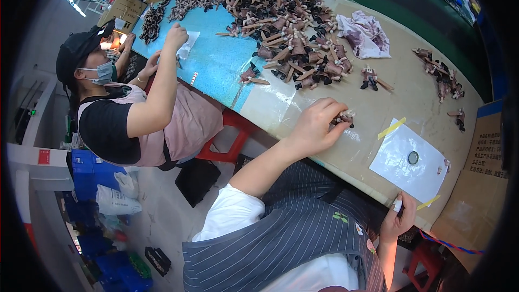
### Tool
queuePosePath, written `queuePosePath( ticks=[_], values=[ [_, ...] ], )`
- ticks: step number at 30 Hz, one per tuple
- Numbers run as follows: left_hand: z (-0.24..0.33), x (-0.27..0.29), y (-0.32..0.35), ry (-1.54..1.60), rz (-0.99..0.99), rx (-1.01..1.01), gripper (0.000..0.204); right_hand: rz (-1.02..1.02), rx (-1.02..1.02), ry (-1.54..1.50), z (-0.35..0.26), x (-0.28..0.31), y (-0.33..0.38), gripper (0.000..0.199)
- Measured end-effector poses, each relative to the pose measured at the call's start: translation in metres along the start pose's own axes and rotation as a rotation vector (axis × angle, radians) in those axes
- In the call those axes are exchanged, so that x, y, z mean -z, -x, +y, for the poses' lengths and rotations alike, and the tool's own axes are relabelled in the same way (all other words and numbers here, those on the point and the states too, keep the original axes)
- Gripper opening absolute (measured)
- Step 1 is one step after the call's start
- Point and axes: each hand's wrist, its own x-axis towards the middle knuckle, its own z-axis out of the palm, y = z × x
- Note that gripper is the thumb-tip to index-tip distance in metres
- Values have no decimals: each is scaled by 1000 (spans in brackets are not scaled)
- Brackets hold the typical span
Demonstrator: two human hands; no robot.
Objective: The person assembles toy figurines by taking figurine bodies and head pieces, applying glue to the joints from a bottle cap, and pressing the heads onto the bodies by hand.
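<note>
My left hand [320,125] is closed around a small toy figurine [343,118] just over the table; the fingers cover part of it. Lower down, at the table's front edge, my right hand [399,219] is curled, with a small white piece [397,206] showing at its fingers. Whether that is a held thing or a wrap on a finger, I cannot tell. Nearest to this hand lies a white sheet [403,176] taped down with yellow strips. On the sheet sits a small round dark-rimmed cap or dish [413,157]. A single figurine [370,78] with a brown flat piece lies beyond my left hand.
A large heap of figurines [292,27] covers the far table. A stained cloth [365,35] and a smaller group of figurines [442,78] lie to its right. A cardboard box [484,157] stands at the right edge. A masked co-worker [130,103] works at the left.
</note>
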Motion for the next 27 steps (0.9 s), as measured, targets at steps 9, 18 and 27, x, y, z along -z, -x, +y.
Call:
queuePosePath(
  ticks=[9,18,27],
  values=[
    [2,-3,0,180,0,109,23,7,36,-27,0,-2,-3,22],
    [-2,-1,-14,27,33,205,37,34,58,29,-1,-1,-2,21],
    [-55,61,-67,-572,259,38,59,13,34,-23,-1,-3,-1,20]
  ],
)
